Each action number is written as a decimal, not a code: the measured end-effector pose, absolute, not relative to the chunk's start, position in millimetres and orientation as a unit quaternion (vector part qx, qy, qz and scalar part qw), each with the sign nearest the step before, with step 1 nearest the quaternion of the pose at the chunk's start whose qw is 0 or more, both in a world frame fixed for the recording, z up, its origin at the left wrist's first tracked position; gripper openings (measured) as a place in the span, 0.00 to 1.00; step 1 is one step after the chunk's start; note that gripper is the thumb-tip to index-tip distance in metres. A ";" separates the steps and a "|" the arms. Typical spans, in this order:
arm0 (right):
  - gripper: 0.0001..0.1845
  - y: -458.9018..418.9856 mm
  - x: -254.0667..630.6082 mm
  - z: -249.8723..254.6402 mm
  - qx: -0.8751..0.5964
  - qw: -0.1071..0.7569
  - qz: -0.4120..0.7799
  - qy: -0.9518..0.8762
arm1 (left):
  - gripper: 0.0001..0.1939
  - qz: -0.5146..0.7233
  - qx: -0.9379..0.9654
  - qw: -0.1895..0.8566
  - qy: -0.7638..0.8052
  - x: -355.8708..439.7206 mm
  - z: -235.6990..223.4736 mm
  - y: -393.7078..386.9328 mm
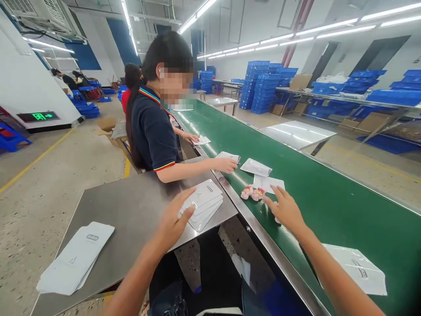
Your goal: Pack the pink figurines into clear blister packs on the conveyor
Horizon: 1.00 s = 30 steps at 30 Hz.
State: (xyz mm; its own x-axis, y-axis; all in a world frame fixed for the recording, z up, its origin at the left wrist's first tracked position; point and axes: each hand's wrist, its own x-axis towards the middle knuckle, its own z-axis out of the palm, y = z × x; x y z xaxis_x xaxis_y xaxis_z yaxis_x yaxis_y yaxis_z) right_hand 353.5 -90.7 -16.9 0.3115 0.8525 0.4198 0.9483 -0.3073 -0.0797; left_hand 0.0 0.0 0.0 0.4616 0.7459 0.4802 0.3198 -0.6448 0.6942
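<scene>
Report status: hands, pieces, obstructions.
Left grip open at white packet stack; right grip open beside pink figures on green belt; co-worker's hand nearby.

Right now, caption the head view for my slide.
Left hand by packets, right hand near pink toys on green belt.

The flat white bags [208,197] lie in a messy, spread-out pile near the edge of the shiny gray table [131,206], and the top one has a small gray word box and a little triangle on it. Two little pink dolls [252,193] with darker pink on top lie side by side on the green belt [307,180]. A flat white packet [263,181] lies on the belt just beside them, partly hidden.
</scene>
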 end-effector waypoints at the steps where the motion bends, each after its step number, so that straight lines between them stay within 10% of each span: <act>1: 0.36 -88.5 359.7 -31.8 -0.802 0.146 -0.134 -0.564 | 0.22 0.385 0.826 0.256 0.322 2.1 -13.6 4.5; 21: 0.28 -15.0 347.1 -38.1 -0.744 0.021 -0.037 -0.667 | 0.30 0.055 0.896 0.114 0.426 65.8 -78.9 80.8; 30: 0.21 86.9 264.4 -41.6 -0.728 0.143 -0.071 -0.666 | 0.28 0.083 0.913 0.089 0.390 43.5 -95.6 62.1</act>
